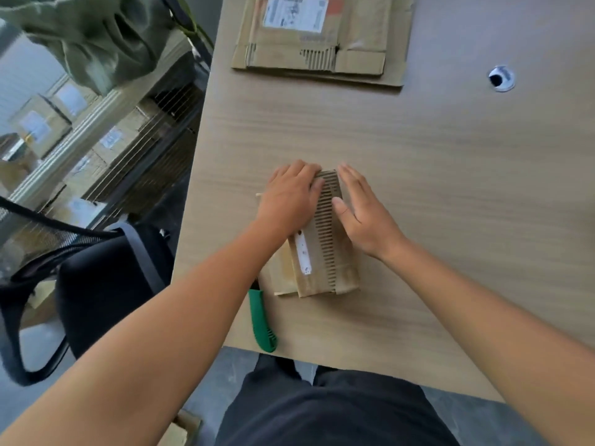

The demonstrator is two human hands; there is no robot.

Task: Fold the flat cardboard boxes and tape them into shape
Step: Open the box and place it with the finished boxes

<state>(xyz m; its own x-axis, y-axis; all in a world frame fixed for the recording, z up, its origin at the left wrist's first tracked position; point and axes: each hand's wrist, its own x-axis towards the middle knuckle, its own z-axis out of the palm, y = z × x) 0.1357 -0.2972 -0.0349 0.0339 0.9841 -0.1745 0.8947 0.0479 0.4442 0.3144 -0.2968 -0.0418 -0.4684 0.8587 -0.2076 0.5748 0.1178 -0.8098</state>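
Observation:
A small brown cardboard box (325, 265) lies on the wooden table (434, 175) near its front left corner. Its top flaps meet along a torn strip of bare corrugation. My left hand (289, 197) presses flat on the left flap, fingers stretched toward the seam. On the right flap rests my right hand (360, 207), its fingers straight and its thumb on the corrugated strip. A white label strip shows on the box between my wrists.
A green utility knife (262, 320) lies on the table just left of the box, by the front edge. Flattened cardboard boxes (322, 37) are stacked at the far side. A cable grommet (501, 78) is at right. A black chair (96, 284) stands left.

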